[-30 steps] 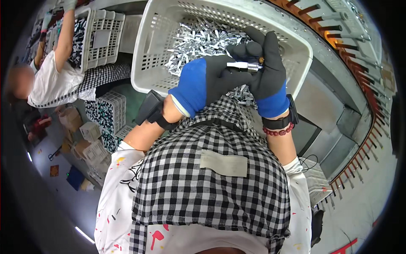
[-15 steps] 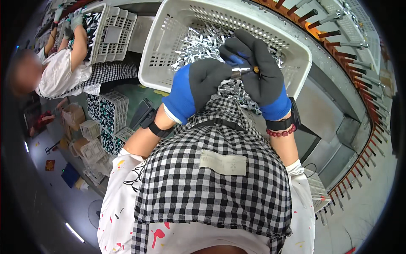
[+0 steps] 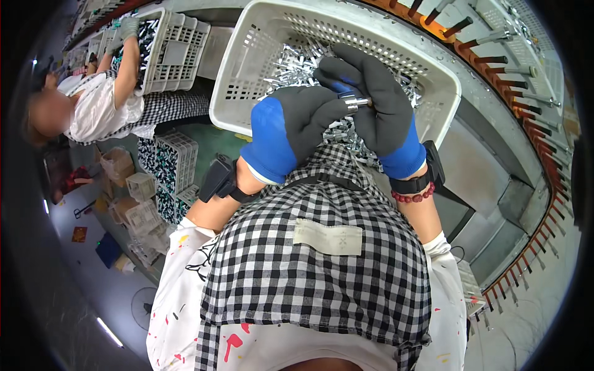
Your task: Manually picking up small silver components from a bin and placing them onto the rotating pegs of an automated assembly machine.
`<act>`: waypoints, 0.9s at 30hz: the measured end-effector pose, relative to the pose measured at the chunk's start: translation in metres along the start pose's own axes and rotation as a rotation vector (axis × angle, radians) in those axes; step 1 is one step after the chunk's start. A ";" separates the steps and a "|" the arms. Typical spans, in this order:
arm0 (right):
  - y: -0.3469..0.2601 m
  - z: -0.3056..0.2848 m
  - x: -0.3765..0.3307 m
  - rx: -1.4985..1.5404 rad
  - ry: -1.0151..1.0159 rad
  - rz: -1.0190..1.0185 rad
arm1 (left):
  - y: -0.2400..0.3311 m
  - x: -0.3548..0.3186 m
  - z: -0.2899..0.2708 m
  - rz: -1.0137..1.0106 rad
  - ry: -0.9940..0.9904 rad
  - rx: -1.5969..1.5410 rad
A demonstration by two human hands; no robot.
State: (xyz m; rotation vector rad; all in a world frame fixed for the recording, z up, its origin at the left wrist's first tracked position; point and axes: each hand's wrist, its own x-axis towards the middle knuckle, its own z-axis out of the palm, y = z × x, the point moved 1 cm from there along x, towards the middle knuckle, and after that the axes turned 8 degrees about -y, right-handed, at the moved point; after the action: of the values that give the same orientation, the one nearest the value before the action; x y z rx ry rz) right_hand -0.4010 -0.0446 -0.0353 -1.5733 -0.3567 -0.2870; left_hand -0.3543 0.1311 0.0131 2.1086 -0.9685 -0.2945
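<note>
Both my gloved hands meet over a white plastic basket that holds a heap of small silvery metal pieces. My left hand is closed, with a short shiny metal cylinder pinched at its fingertips. The cylinder's thin end points at my right hand, whose fingers are curled inward around that end. Whether the right fingers grip the cylinder or another small piece is hidden. More silvery pieces show beneath the hands, near my checked apron.
Along the right curves a rail with many upright rods. At the left a co-worker reaches into another white basket. Stacked baskets of dark and green pieces stand behind. A metal surface lies right of my basket.
The cylinder has turned slightly, and its brass-coloured end shows less. My left wrist has rolled, bringing its black device more into view. The co-worker's arms have shifted.
</note>
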 end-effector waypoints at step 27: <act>0.054 -0.049 -0.036 -0.201 0.318 0.517 | -0.095 0.053 0.039 0.050 -0.370 0.100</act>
State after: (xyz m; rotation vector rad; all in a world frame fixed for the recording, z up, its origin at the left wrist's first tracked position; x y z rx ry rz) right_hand -0.4102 -0.0960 -0.0973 -1.7221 0.3352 -0.1682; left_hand -0.2854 0.1094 -0.0770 2.1591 -1.2698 -0.6382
